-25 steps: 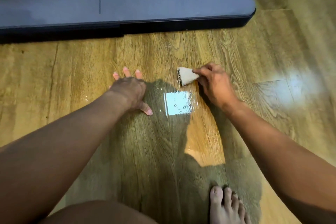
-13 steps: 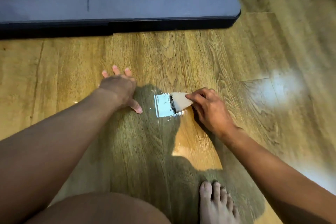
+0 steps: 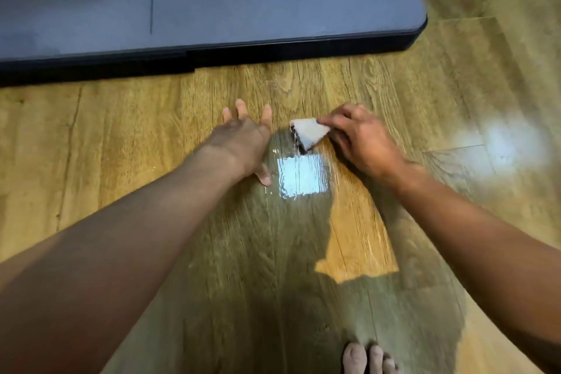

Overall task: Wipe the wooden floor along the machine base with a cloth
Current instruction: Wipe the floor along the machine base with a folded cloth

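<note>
- The cloth (image 3: 309, 132), a small pale wedge with a dark frayed edge, is seen on the wooden floor (image 3: 121, 130). It lies a little short of the machine base (image 3: 273, 50) and just beyond a bright glare patch (image 3: 303, 176).
- It is pinched at its right corner by the curled fingers of the right hand (image 3: 361, 138).
- The left hand (image 3: 239, 143) is laid flat on the boards just left of the cloth, with fingers straight and spread and nothing held; it is judged to serve as a brace.
- The step in hand is judged to be a wiping stroke over the strip in front of the base.
- For a good stroke, the cloth should be pressed flat rather than dragged by one corner, so that more of its face is used.
- Strokes are best run parallel to the dark lower edge of the base and carried right up to it, where dust is likely to be trapped.
- Whether the boards are damp cannot be told from the glare.
- Bare toes (image 3: 367, 358) are seen at the lower edge, well apart from the cloth.
</note>
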`<state>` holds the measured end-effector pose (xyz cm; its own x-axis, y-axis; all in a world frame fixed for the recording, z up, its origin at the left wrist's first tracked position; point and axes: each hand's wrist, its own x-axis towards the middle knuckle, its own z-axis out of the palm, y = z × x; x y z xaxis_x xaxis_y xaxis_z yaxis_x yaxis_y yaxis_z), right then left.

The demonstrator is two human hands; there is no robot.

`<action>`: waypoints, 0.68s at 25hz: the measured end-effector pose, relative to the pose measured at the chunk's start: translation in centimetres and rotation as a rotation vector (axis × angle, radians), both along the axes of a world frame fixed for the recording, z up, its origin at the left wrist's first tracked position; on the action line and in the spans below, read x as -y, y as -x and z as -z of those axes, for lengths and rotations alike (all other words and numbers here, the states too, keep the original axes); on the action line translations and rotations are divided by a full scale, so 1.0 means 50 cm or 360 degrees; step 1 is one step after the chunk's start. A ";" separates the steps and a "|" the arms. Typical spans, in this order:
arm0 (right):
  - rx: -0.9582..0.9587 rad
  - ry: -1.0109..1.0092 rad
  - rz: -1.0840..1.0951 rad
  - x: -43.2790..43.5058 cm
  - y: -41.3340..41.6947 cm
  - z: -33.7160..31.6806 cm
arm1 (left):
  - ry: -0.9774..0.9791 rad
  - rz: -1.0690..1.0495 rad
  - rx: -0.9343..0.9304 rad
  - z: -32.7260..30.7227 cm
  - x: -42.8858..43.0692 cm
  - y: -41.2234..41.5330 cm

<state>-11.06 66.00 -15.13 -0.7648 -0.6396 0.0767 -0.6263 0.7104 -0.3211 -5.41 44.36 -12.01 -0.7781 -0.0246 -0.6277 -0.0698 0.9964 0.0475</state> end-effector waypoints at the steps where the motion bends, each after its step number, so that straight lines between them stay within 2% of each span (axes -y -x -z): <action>1: -0.0007 -0.0024 0.0009 0.017 0.055 0.004 | 0.0007 -0.0012 0.0033 0.000 -0.004 0.014; 6: -0.0119 -0.0043 0.0102 0.037 0.223 0.019 | 0.0020 -0.0067 0.0160 0.020 -0.007 0.040; 11: -0.0071 0.0158 0.0409 0.022 0.180 0.028 | -0.0006 -0.0135 0.0245 0.023 -0.015 0.048; 14: -0.0035 0.0107 0.0112 0.004 0.091 0.017 | -0.0038 -0.0144 0.0281 0.020 -0.014 0.049; 16: -0.0006 -0.0020 -0.0047 -0.012 0.107 0.005 | -0.0065 -0.0143 0.0298 0.012 -0.015 0.048; 17: 0.0010 -0.0077 -0.0018 -0.013 0.139 -0.002 | -0.0061 -0.0134 0.0313 0.007 -0.016 0.047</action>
